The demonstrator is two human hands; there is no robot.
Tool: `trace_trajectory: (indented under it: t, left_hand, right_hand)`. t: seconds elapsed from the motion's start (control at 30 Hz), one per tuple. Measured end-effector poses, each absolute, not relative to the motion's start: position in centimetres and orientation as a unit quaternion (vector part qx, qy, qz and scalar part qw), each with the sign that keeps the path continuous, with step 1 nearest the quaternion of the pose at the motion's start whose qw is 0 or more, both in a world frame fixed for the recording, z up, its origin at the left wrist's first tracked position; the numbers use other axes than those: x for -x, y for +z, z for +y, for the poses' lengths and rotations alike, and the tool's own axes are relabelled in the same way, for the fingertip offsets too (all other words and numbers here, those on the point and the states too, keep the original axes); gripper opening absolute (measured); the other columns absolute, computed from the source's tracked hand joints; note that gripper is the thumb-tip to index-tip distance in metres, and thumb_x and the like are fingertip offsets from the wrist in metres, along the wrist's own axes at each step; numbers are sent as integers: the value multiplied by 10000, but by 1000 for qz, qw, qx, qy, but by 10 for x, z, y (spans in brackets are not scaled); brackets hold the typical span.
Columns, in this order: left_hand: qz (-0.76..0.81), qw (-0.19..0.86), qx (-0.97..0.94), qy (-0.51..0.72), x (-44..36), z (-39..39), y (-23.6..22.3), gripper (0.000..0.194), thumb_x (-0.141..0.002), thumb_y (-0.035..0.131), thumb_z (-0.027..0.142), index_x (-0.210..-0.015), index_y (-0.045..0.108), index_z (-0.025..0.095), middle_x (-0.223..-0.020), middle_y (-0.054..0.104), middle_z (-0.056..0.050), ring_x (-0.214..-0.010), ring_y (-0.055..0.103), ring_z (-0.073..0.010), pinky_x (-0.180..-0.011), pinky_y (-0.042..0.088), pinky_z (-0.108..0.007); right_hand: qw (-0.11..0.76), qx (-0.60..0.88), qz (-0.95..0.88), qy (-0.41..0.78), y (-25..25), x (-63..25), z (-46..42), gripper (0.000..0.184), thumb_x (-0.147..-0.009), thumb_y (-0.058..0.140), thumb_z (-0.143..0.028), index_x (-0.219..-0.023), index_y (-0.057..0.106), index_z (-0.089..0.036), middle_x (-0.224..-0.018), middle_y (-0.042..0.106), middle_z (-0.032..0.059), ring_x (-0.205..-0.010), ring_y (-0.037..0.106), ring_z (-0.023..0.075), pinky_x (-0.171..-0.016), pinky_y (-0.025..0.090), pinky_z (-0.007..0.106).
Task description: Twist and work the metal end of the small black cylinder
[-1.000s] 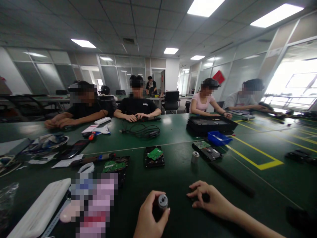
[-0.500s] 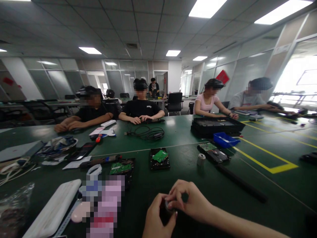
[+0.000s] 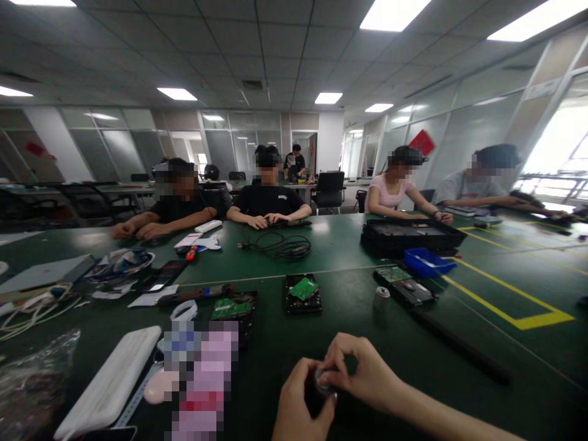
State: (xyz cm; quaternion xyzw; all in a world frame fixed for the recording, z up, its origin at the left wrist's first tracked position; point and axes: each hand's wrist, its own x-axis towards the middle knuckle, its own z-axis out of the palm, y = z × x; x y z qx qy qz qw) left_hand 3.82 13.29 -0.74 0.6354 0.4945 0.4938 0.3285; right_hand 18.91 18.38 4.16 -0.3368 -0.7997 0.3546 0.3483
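My left hand (image 3: 301, 410) is wrapped round a small dark cylinder with a silver metal cap (image 3: 321, 384), low in the middle of the view. My right hand (image 3: 362, 373) reaches over from the right and pinches the cap's top with thumb and forefinger. Both hands hover just above the green table (image 3: 349, 306). Ahead of them lie a hard drive with a green circuit board (image 3: 302, 293) and a small silver cylinder (image 3: 381, 297) standing upright.
A long black rod (image 3: 459, 346) lies to the right. A second opened drive (image 3: 404, 288), a blue bin (image 3: 429, 262) and a black tray (image 3: 408, 234) sit beyond it. At left are a white keyboard (image 3: 110, 383), a screwdriver (image 3: 193, 295) and cables. Several people work across the table.
My right hand left the table and came over to pinch the cap of the cylinder in my left hand. The view has shifted slightly leftward.
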Motion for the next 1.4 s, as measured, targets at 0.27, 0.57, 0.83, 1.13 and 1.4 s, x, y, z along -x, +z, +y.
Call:
trace_trajectory:
  t: [0.27, 0.57, 0.83, 1.13, 1.4]
  left_hand:
    - [497, 312, -639, 498, -37, 133, -8, 244, -685, 609, 165, -929, 605, 179, -858, 690, -60, -775, 640, -230, -704, 496, -306]
    - [491, 315, -646, 492, -38, 134, -12, 219, -729, 604, 192, -947, 598, 174, -864, 683, -64, -777, 645, -231, -721, 483, -315]
    - [485, 316, -652, 490, -37, 135, -12, 168, -739, 601, 186, -906, 597, 172, -814, 665, -51, -744, 641, -223, -686, 487, -308]
    - [529, 304, -630, 481, -39, 131, -7, 233, -739, 637, 252, -960, 619, 180, -850, 680, -57, -768, 643, -244, -730, 491, -338]
    - [535, 310, -621, 481, -38, 130, -7, 240, -744, 661, 295, -957, 620, 192, -862, 684, -54, -789, 642, -250, -743, 486, -342]
  right_hand:
    - [291, 295, -831, 371, 63, -197, 188, 403, -562, 883, -298, -650, 505, -188, -930, 703, 26, -879, 649, 207, -782, 484, 308]
    - [306, 310, -816, 380, 65, -214, 186, 290, -766, 725, -233, -660, 458, -196, -810, 700, 17, -843, 680, 194, -795, 497, 316]
    - [292, 293, -843, 344, 65, -194, 185, 349, -779, 710, -207, -580, 424, -193, -800, 733, 31, -802, 690, 194, -755, 489, 308]
    - [334, 369, -786, 367, 54, -275, 197, 371, -804, 697, -233, -587, 397, -202, -845, 711, 71, -907, 689, 227, -796, 524, 351]
    - [305, 387, -808, 321, 6, -304, 184, 339, -790, 713, -244, -581, 450, -197, -935, 731, 83, -979, 658, 232, -831, 507, 361]
